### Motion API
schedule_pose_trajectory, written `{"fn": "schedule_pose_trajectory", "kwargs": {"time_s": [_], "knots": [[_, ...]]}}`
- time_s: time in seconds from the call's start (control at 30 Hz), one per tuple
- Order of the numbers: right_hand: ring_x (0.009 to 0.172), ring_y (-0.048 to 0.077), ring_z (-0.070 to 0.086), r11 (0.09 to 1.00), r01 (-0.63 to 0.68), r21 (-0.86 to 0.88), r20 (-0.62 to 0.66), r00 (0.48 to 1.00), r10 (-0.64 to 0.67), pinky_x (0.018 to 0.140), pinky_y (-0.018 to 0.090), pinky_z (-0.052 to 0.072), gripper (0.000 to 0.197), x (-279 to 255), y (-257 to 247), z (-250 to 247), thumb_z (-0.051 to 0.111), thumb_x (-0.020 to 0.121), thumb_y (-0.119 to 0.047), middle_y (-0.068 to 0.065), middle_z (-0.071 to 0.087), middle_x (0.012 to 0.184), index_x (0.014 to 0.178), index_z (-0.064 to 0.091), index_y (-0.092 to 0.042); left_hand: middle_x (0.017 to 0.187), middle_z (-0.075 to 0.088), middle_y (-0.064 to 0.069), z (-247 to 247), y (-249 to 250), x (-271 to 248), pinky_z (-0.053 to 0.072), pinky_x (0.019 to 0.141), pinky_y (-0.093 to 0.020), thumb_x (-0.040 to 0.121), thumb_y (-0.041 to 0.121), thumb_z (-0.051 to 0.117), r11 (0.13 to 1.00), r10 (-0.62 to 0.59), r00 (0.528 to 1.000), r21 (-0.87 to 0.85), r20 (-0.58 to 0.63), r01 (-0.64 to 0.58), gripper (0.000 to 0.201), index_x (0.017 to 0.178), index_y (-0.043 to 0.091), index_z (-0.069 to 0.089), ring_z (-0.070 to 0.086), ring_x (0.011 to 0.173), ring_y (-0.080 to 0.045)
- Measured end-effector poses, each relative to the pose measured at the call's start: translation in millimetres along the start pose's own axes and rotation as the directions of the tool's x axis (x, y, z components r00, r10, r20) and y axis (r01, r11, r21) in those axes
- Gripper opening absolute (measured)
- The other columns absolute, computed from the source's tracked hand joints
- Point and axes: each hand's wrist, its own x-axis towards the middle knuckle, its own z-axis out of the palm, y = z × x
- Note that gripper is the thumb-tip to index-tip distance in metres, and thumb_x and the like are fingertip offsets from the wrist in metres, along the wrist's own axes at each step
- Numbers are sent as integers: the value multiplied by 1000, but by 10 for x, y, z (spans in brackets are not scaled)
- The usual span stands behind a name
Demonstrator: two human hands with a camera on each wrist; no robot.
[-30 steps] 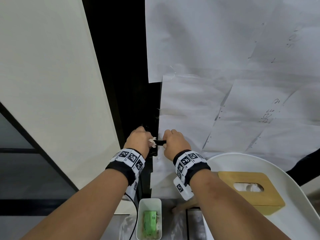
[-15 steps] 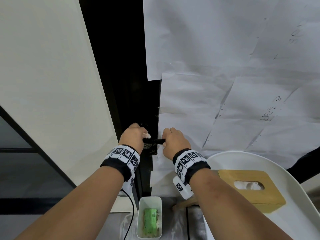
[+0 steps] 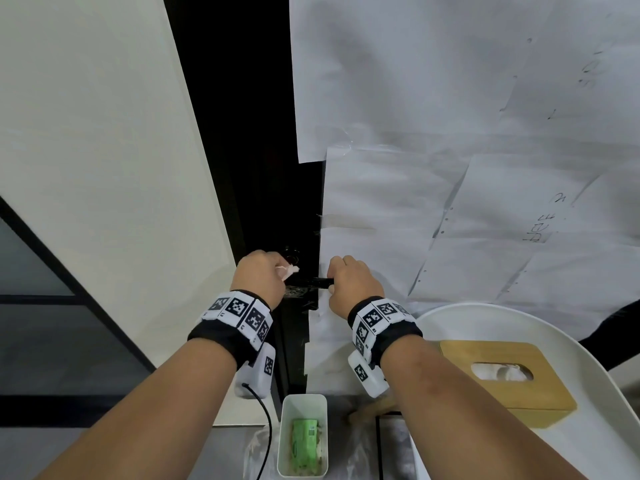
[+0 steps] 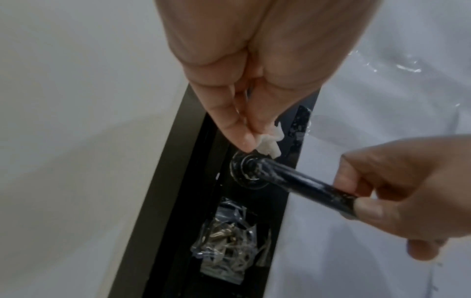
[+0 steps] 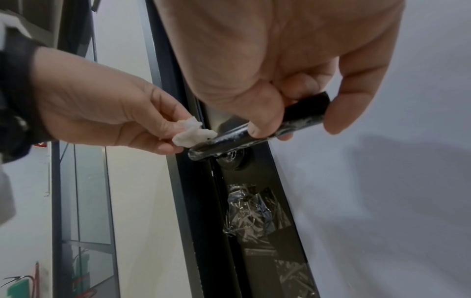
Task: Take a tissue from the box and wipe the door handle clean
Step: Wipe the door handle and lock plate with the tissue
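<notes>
A black lever door handle (image 3: pixel 313 282) (image 4: pixel 303 184) (image 5: pixel 244 134) sticks out from the dark door edge, smeared with whitish streaks. My right hand (image 3: pixel 349 284) (image 4: pixel 397 193) (image 5: pixel 288 100) grips its free end. My left hand (image 3: pixel 261 275) (image 4: pixel 244 113) (image 5: pixel 114 119) pinches a small crumpled white tissue (image 3: pixel 288 270) (image 4: pixel 270 146) (image 5: pixel 192 133) at the pivot end of the handle, by the round rose. The wooden tissue box (image 3: pixel 505 379) sits on a white tray at the lower right, a tissue showing in its slot.
White paper sheets (image 3: pixel 450 168) cover the door to the right. A cream wall panel (image 3: pixel 104 168) stands at the left. A white tray (image 3: pixel 588 431) carries the box. On the floor below stands a small white bin (image 3: pixel 304 434) with a green packet. Crumpled clear tape (image 4: pixel 226 244) clings under the handle.
My left hand with the tissue has slid left along the handle, away from my right hand, to the pivot end. More of the black lever now shows between the hands.
</notes>
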Motion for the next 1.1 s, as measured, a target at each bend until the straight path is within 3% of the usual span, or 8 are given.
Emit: {"fn": "schedule_pose_trajectory", "kwargs": {"time_s": [0.1,0.23,0.43,0.63,0.83,1.1], "knots": [[98,23,46,1000,-3,-5,-8,1000,3,68,34,43,18,-8,1,8,54,84,-11,3,50,105,100,47,-17,107,60,-12,52,-42,6,41,72,-24,91,9,55,998,-29,994,-58,-108,23,19,102,10,70,61,92,-27],[98,23,45,1000,0,-2,-8,1000,0,68,34,42,19,-8,1,13,54,84,-11,3,49,105,100,46,-17,105,64,-10,171,-75,40,44,71,-23,92,13,56,994,-68,996,-86,-60,63,18,103,14,70,63,88,-25],[97,24,45,1000,-5,-4,-20,1000,5,66,34,41,20,-5,-7,34,53,83,-9,3,49,104,99,46,-17,97,59,-9,307,-133,-112,43,69,-24,87,9,62,977,-98,989,-198,-110,75,6,92,11,64,56,79,-19],[98,23,45,1000,-16,-7,-10,1000,15,68,34,42,19,-10,-18,11,53,83,-9,3,49,104,99,46,-17,89,59,-2,370,-102,-255,35,55,-9,79,16,73,989,-31,1000,-146,2,31,12,80,15,61,54,70,-11],[99,25,45,1000,-11,-22,-20,1000,10,67,34,42,21,-26,-15,22,53,83,-8,4,49,106,100,45,-17,87,56,-2,213,-147,-189,46,68,-25,84,13,66,973,-102,977,-223,-185,60,8,87,18,60,54,73,-15],[100,25,45,1000,-20,-21,-14,1000,19,67,34,40,21,-14,-32,19,54,82,-9,4,49,106,100,45,-17,83,58,-3,345,-99,-139,31,54,-9,79,13,73,980,-75,984,-196,-164,42,10,83,12,63,52,69,-13]]}}
